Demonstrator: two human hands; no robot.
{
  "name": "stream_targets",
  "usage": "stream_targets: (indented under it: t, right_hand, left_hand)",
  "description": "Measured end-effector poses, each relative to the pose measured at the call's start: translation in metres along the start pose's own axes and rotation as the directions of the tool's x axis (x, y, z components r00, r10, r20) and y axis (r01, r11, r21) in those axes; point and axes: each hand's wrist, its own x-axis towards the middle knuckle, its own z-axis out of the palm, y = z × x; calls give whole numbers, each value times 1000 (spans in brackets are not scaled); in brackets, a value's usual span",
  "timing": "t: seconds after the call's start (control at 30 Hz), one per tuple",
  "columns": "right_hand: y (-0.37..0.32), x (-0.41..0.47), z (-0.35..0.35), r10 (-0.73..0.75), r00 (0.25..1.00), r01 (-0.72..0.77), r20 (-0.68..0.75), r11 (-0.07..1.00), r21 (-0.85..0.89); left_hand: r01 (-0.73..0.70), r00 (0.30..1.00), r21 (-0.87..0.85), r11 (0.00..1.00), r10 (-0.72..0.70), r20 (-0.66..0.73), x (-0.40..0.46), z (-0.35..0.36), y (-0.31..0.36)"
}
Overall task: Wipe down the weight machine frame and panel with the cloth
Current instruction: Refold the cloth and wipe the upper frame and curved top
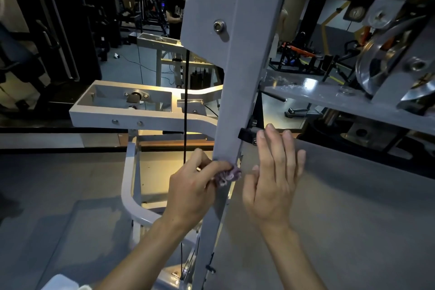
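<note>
A grey upright post (242, 73) of the weight machine frame runs from the top of the view down to the bottom centre. My left hand (193, 186) grips a small bunched purple-and-white cloth (229, 174) and presses it against the post at about mid-height. To the right of the post spreads a large grey panel (353, 219). My right hand (275, 176) lies flat on this panel, fingers straight and pointing up, next to the post.
A black cable (186, 106) hangs straight down just left of the post. A grey frame arm (131, 115) with bolts juts out to the left. Metal pulleys (386, 59) sit at the upper right above a grey crossbar. Other gym machines stand behind.
</note>
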Motion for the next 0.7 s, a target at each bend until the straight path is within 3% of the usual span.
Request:
stream_targets:
  t: [0.27, 0.37, 0.57, 0.7]
  right_hand:
    - [-1, 0, -2, 10, 1000, -10, 15, 1000, -12]
    - [-3, 0, -2, 15, 1000, -15, 17, 1000, 4]
    - [-3, 0, -2, 16, 1000, -16, 20, 1000, 4]
    - [-4, -1, -5, 20, 999, -21, 26, 1000, 13]
  left_hand:
    - [-114, 985, -61, 992, 104, -135, 61, -34, 15]
    - [-98, 994, -9, 995, 98, -49, 34, -20, 2]
    - [9, 965, 59, 998, -24, 261, -45, 14, -20]
    - [13, 966, 53, 999, -26, 259, -33, 6, -20]
